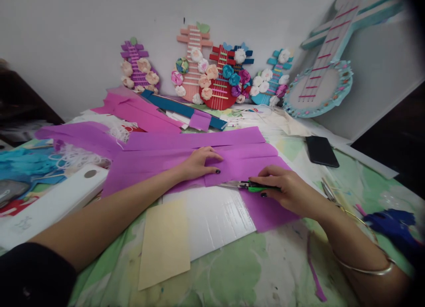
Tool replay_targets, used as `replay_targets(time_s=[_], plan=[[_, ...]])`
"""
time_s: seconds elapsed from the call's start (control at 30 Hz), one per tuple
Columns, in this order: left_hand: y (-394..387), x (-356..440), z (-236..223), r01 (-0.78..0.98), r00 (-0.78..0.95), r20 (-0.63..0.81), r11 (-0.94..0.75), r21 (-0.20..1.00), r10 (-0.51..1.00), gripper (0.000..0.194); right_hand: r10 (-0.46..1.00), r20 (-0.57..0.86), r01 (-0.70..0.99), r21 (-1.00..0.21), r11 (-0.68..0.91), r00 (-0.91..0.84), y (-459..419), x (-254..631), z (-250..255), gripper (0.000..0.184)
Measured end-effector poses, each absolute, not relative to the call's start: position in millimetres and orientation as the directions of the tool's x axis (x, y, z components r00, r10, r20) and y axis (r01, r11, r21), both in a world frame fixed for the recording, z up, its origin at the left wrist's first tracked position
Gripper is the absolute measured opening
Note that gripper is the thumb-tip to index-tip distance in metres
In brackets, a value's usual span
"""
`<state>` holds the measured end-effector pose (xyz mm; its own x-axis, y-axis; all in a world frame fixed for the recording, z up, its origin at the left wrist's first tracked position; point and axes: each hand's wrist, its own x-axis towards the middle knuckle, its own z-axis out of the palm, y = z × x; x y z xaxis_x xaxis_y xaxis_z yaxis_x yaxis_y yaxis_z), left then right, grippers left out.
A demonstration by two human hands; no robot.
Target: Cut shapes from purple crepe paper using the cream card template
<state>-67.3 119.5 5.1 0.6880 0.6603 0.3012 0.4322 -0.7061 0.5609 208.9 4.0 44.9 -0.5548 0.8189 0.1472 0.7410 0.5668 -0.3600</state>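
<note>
Pressing my L grip (199,163) palm-down on the purple paper (149,163), fingers apart, nothing clamped in it. My R grip (285,187) is closed round a green-and-black cutting tool (255,188), handle btwn thumb & fingers, metal blade pointing L along the paper's near edge, just to the near R of L grip. Can't tell on my feed if it's a knife or scissors.

Purple paper runs under L grip & spreads to its L, R & far side; more purple shows under R grip, but I can't tell if it's all 1 pc. On the near side of L grip, a white board (215,223) sticks out from under the paper, w/ a pale yellow sheet (164,243) overlapping its L end. Well L of L grip I've got a long white box (63,207).

Nearer me than R grip, a thin purple strip (317,287) lies on the green-patterned worktop (239,271). Beyond R grip, off to its R: a flat black slab (322,151), phone-like. Far past L grip, a dk blue strip (184,108), then a red guitar shape (221,102) w/ paper flowers, among similar pcs.
</note>
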Motion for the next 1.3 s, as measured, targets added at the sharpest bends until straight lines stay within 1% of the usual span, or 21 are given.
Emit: replay_targets(time_s=[0.23,0.63,0.9,1.1,1.3], plan=[[118.6,-66.8,5.6,0.434,0.686,0.300,-0.704,0.562,0.663,0.032,0.830,0.119,0.759,-0.351,0.549,-0.546,4.5,199.7,41.8,0.052],[119.7,-66.9,5.0,0.436,0.691,0.302,-0.712,0.550,0.657,0.030,0.814,0.133,0.738,-0.360,0.571,-0.565,3.1,212.4,49.3,0.050],[120.0,-66.4,5.1,0.445,0.686,0.298,-0.707,0.550,0.664,0.030,0.819,0.154,0.733,-0.379,0.565,-0.552,7.2,205.7,42.9,0.050],[118.6,-66.5,6.5,0.444,0.688,0.295,-0.707,0.551,0.663,0.030,0.801,0.160,0.709,-0.388,0.589,-0.577,6.4,199.6,41.7,0.049],[118.1,-67.0,6.7,0.444,0.693,0.292,-0.709,0.548,0.660,0.031,0.806,0.142,0.718,-0.384,0.580,-0.575,3.0,203.8,45.4,0.048]])
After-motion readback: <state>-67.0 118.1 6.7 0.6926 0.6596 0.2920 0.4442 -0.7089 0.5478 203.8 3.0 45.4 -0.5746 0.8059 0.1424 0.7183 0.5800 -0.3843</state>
